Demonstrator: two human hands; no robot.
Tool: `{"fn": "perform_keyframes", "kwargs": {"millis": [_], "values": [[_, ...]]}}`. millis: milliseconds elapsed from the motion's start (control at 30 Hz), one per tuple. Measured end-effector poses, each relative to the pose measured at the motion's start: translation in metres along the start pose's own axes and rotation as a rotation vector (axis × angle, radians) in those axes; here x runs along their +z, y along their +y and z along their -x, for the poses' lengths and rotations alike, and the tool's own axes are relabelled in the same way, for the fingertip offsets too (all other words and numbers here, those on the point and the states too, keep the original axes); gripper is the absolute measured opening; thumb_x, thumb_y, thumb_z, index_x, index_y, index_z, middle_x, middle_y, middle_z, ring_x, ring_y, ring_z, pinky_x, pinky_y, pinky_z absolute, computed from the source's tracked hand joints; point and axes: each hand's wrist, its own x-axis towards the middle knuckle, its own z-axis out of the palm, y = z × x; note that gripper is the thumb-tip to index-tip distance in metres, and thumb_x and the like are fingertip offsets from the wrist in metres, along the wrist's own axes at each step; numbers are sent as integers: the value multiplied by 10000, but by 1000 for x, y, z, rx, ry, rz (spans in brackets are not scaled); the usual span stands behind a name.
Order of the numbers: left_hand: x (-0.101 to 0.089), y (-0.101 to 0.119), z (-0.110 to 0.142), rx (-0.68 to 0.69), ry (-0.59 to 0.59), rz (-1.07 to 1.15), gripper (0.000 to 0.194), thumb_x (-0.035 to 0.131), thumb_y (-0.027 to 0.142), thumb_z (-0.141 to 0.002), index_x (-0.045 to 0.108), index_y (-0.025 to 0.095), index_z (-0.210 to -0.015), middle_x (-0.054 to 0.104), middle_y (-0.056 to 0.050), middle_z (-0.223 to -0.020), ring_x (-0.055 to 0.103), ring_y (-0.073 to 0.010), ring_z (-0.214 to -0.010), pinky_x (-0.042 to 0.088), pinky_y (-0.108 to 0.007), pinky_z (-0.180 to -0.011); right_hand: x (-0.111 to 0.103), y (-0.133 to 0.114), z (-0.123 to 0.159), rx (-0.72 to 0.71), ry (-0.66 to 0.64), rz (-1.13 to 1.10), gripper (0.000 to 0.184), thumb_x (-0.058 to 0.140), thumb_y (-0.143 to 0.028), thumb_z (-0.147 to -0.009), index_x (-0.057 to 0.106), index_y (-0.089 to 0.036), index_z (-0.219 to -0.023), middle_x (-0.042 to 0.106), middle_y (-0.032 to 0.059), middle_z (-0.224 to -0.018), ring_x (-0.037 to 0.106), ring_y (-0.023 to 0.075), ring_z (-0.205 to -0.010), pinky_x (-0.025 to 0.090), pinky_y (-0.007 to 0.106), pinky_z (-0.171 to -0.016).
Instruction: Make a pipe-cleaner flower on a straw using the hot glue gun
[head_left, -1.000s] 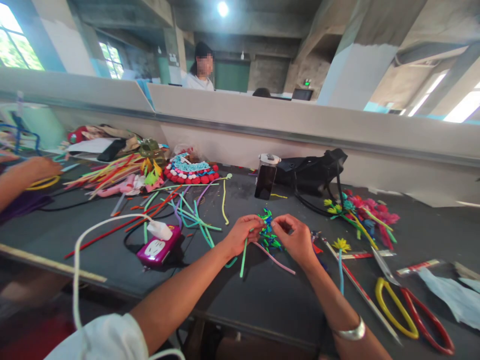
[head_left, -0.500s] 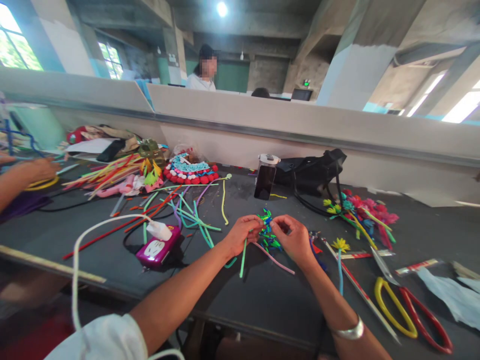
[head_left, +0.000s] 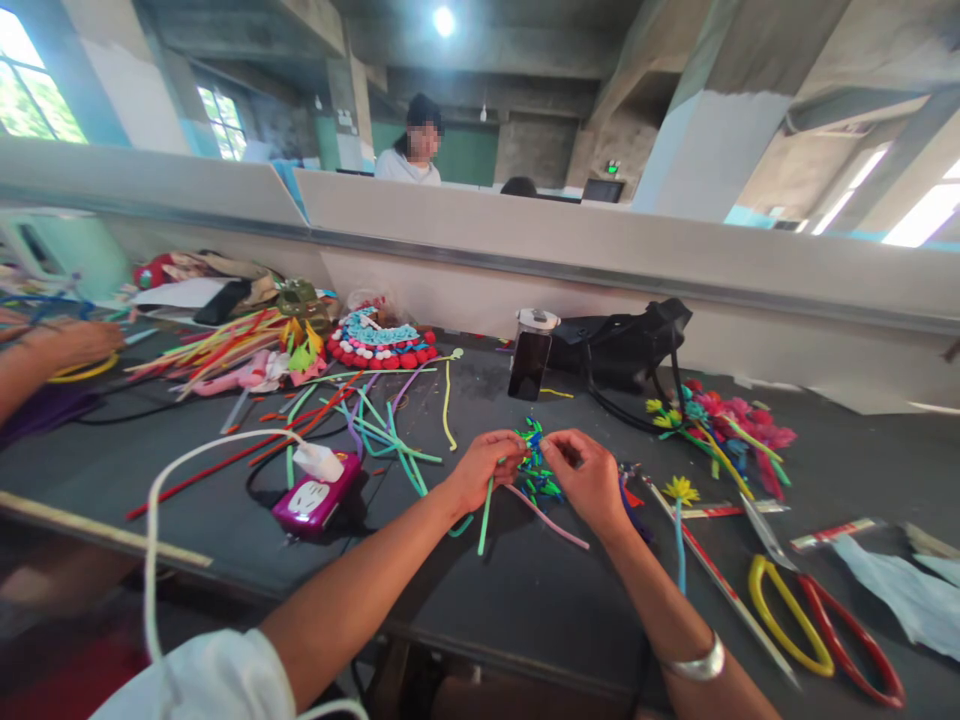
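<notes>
My left hand (head_left: 491, 468) is closed in a pinch around a light green pipe cleaner (head_left: 486, 520), whose lower end points down toward the table. Close beside it, my right hand (head_left: 589, 475) has thumb and forefinger pressed together, with a small blue piece of pipe cleaner (head_left: 535, 441) at the fingertips. The fingers partly hide where the two hands' pieces come together. Beneath and between the hands lies a pile of short blue and green pipe cleaner pieces (head_left: 541, 487). A pink pipe cleaner (head_left: 553, 520) stretches out from below the hands.
Right of me lie scissors (head_left: 791, 610), a yellow flower (head_left: 681, 490) and a pink flower bunch (head_left: 750, 425). Ahead stand a phone (head_left: 529, 365) and a black bag (head_left: 622, 345). Leftward are a purple power socket (head_left: 319, 495), loose pipe cleaners (head_left: 394, 430) and a co-worker's hand (head_left: 71, 345).
My hands have barely moved. The co-worker's hand at the left has shifted slightly, and the person beyond the partition has turned more toward the camera.
</notes>
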Motion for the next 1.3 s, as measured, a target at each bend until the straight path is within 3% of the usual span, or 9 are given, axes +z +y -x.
{"fn": "perform_keyframes", "kwargs": {"millis": [233, 667, 1000, 1100, 1300], "values": [[-1, -1, 0, 37, -73, 39, 236, 748, 304, -722, 601, 125, -768, 508, 32, -592, 376, -33, -418, 219, -212, -440, -7, -2, -1, 4, 133, -25, 254, 530, -388, -898, 682, -191, -852, 682, 38, -798, 607, 159, -711, 469, 261, -662], [-2, -1, -1, 47, -96, 77, 287, 732, 364, -760, 608, 117, -837, 502, 44, -596, 375, -31, -399, 262, -204, -424, 0, 3, 1, -40, 120, 10, 204, 555, -343, -880, 679, -188, -834, 633, 5, -716, 554, 127, -617, 446, 243, -606], [-6, -3, -3, 25, -97, 97, 271, 710, 367, -782, 599, 131, -856, 487, 52, -600, 361, -29, -402, 282, -197, -427, 2, 18, -2, 50, 109, 71, 234, 546, -376, -869, 681, -190, -824, 645, 9, -713, 554, 132, -595, 439, 251, -596], [-6, -3, -4, 49, -66, 64, 281, 711, 384, -776, 597, 137, -846, 480, 54, -594, 371, -32, -403, 277, -198, -426, 2, 24, -3, 64, 97, 141, 234, 538, -375, -864, 685, -197, -825, 654, 11, -718, 562, 136, -602, 442, 253, -605], [-6, -3, -6, 138, 113, 29, 291, 742, 380, -731, 621, 126, -805, 507, 43, -599, 395, -35, -430, 307, -205, -444, 5, 42, -4, 103, 29, 262, 201, 546, -336, -845, 704, -214, -820, 668, 14, -744, 593, 150, -623, 428, 258, -603]]}}
